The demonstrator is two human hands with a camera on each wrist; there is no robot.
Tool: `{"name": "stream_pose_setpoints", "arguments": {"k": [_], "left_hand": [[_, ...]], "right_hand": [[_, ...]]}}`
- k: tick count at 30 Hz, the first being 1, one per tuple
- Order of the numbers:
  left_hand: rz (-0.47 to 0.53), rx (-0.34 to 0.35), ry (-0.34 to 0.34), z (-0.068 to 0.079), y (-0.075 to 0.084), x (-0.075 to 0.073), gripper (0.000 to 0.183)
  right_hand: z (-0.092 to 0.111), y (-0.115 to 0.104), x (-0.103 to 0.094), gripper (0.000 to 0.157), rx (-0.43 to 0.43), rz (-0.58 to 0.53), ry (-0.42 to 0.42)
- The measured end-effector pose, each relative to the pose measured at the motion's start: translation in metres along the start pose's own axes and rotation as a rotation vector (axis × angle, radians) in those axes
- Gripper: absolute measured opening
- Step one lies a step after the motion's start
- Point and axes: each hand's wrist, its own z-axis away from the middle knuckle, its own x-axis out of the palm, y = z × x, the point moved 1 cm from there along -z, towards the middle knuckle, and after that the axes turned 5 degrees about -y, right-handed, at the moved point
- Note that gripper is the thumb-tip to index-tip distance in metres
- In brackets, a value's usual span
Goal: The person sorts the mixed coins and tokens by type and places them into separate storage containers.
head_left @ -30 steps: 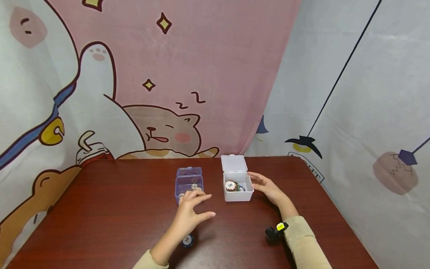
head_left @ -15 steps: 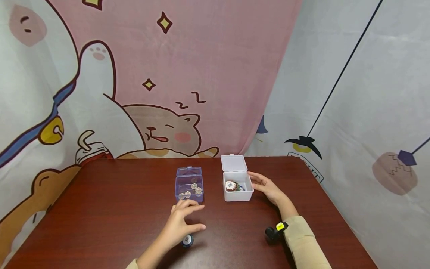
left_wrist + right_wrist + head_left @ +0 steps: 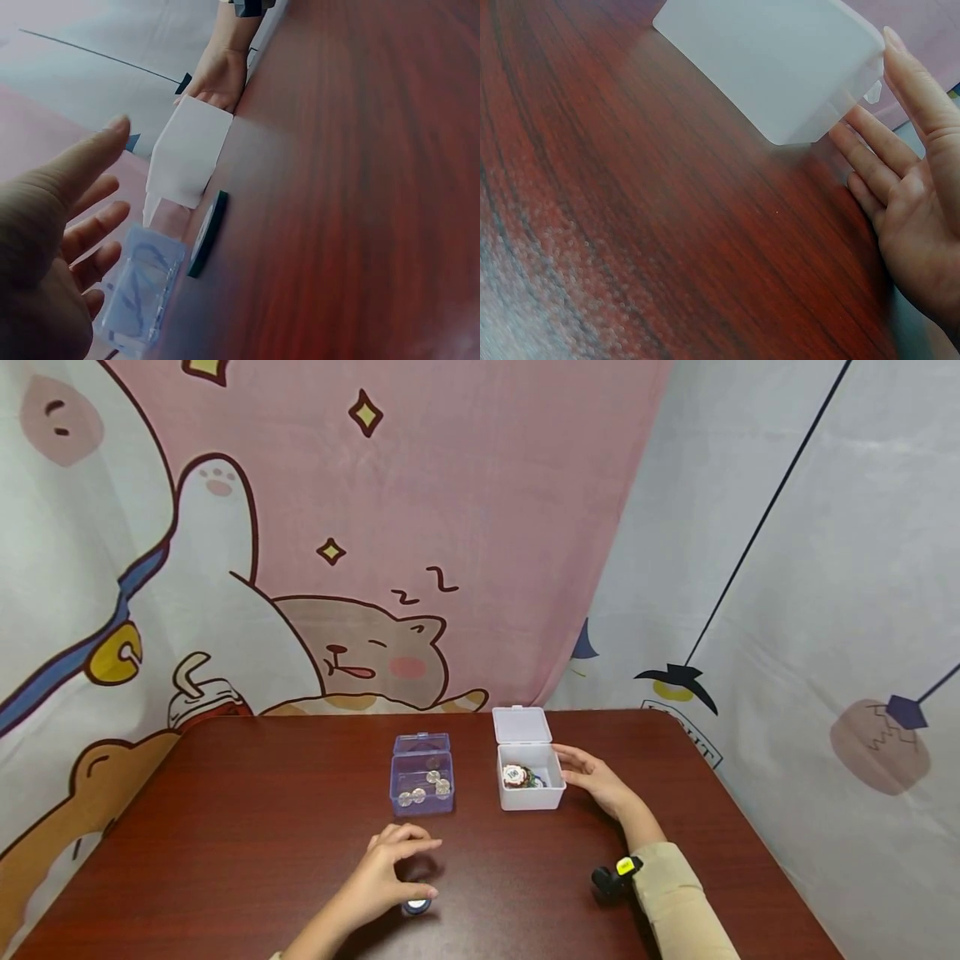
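My left hand [image 3: 382,872] hovers over the table with thumb and fingers spread apart and nothing between them. Just below its thumb lies a dark-edged poker chip [image 3: 416,907], partly covered by the hand; in the left wrist view the chip [image 3: 208,234] is apart from the fingers. A white lidded box [image 3: 531,798] stands with its lid up and several poker chips [image 3: 516,776] inside. Against its right side rest the extended fingers of my right hand [image 3: 600,781], with the thumb at the box's near corner in the right wrist view.
Left of the white box stands a translucent blue box [image 3: 422,806], lid raised, with several silver coins [image 3: 418,794] in it. Both sit toward the back of the brown table [image 3: 262,827]. A patterned curtain [image 3: 510,527] hangs behind.
My left hand has moved back from the blue box toward the near chip, uncovering the coins. My right hand stays at the white box.
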Motion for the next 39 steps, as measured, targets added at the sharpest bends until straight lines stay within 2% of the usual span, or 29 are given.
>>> {"name": "stream_pose_setpoints", "arguments": {"k": [4,6,16,24,30,35,39], "left_hand": [[0.022,-0.062,-0.084,0.006,-0.005,0.000,0.058],[0.030,-0.070,-0.114,0.008,-0.007,0.000,0.058],[0.007,-0.023,-0.182,0.017,-0.019,0.001,0.060],[0.013,0.028,-0.209,0.022,-0.028,0.000,0.058],[0.011,0.023,-0.219,0.022,-0.030,0.000,0.052],[0.023,0.031,-0.200,0.022,-0.032,0.001,0.046],[0.015,0.049,-0.177,0.022,-0.033,0.002,0.044]], "right_hand": [[-0.001,0.001,0.000,0.048,0.011,-0.001,0.008],[-0.001,0.002,0.000,0.048,0.009,-0.002,0.008],[0.001,0.000,0.001,0.048,0.005,-0.004,0.009],[0.000,-0.002,0.001,0.048,0.011,-0.015,0.001],[0.006,-0.020,0.007,0.049,0.004,-0.003,-0.019],[0.009,-0.026,0.009,0.048,-0.017,0.019,-0.032],[0.007,-0.018,0.007,0.048,-0.018,0.010,-0.025]]}}
